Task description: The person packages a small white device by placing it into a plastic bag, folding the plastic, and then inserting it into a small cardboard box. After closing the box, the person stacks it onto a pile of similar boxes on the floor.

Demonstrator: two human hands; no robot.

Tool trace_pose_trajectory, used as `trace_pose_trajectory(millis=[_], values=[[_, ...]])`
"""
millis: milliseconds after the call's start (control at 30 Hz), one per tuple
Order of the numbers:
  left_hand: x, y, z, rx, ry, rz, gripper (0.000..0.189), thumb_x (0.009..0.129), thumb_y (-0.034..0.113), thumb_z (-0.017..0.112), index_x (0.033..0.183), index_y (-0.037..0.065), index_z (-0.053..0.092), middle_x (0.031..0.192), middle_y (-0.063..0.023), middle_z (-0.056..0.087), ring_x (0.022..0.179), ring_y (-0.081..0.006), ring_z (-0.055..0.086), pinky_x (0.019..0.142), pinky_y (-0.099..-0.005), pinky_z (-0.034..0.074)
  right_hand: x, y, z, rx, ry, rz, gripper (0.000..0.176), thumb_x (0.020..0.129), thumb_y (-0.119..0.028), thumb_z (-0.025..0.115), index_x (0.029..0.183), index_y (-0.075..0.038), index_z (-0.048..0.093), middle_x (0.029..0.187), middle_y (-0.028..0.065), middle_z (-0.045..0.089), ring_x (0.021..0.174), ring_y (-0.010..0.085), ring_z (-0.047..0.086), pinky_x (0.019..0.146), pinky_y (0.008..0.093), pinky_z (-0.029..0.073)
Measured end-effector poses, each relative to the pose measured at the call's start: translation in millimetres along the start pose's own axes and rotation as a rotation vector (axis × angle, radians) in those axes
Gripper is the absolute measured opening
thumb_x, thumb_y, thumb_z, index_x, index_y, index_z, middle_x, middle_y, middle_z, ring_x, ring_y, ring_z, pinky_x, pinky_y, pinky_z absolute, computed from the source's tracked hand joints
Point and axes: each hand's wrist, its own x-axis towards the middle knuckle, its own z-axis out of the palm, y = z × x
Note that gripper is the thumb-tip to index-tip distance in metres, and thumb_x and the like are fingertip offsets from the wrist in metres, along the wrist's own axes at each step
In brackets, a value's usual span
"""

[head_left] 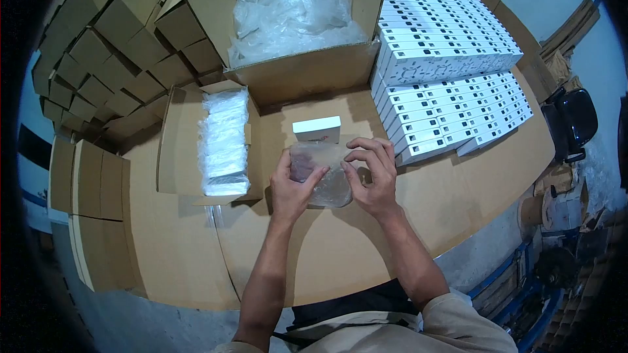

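A clear plastic bag (331, 191) is spread between my two hands above the cardboard-covered table. My left hand (292, 187) grips its left side, with the thumb lying across the front. At the bag's right edge my right hand (374, 180) has thumb and fingers bent in a pinch on the film. Just behind the bag a small white box (316, 129) stands on the table, its lower part hidden by the bag. To the left, an open carton (175, 150) holds a row of white boxes wrapped in plastic (224, 144).
Behind my hands stands a large open carton (314, 78) full of loose clear bags (291, 13). Stacked rows of white boxes (451, 108) fill the back right. Brown cartons (98, 78) pile up at the left. A black chair (575, 121) is beyond the table's right edge.
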Motion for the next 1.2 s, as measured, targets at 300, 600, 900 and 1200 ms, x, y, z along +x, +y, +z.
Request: trace_pose_trajectory(millis=[300,600,900,1200], values=[[-3,-3,4,0.001,-0.05,0.054,0.044,0.079,0.017,0.09,0.112,0.001,0.065,0.102,-0.0113,0.076,0.094,-0.0177,0.073,0.082,-0.0343,0.058,-4,4,3,-0.019,0.023,-0.021,0.03,0.076,0.0,0.081,0.102,-0.009,0.07,0.102,0.0038,0.073,0.099,0.0263,0.06,0.091,0.0407,0.042],[-1,-3,-1,0.104,-0.032,0.034,0.04,0.079,0.015,0.089,0.111,0.004,0.067,0.097,-0.012,0.077,0.09,-0.0204,0.075,0.08,-0.0349,0.059,-1,-5,-2,0.005,-0.158,-0.029,0.029,0.077,-0.006,0.082,0.104,-0.009,0.071,0.097,0.0024,0.072,0.096,0.0233,0.061,0.091,0.0404,0.041],[-4,-4,-1,-0.001,-0.117,0.126,0.043,0.078,0.007,0.086,0.117,0.004,0.068,0.104,-0.0101,0.076,0.096,-0.0185,0.074,0.084,-0.034,0.058,27,-19,-15,-0.084,-0.46,-0.072,0.031,0.079,-0.012,0.08,0.107,-0.006,0.067,0.098,0.0111,0.07,0.094,0.0295,0.068,0.091,0.0429,0.048],[1,-21,-8,-0.034,-0.255,-0.01,0.045,0.077,0.007,0.085,0.118,0.0,0.068,0.102,-0.012,0.076,0.095,-0.0182,0.072,0.085,-0.0351,0.056,56,-42,-20,-0.03,-0.676,-0.085,0.028,0.079,-0.01,0.074,0.104,-0.001,0.065,0.108,0.0189,0.072,0.1,0.038,0.069,0.095,0.0449,0.053]])
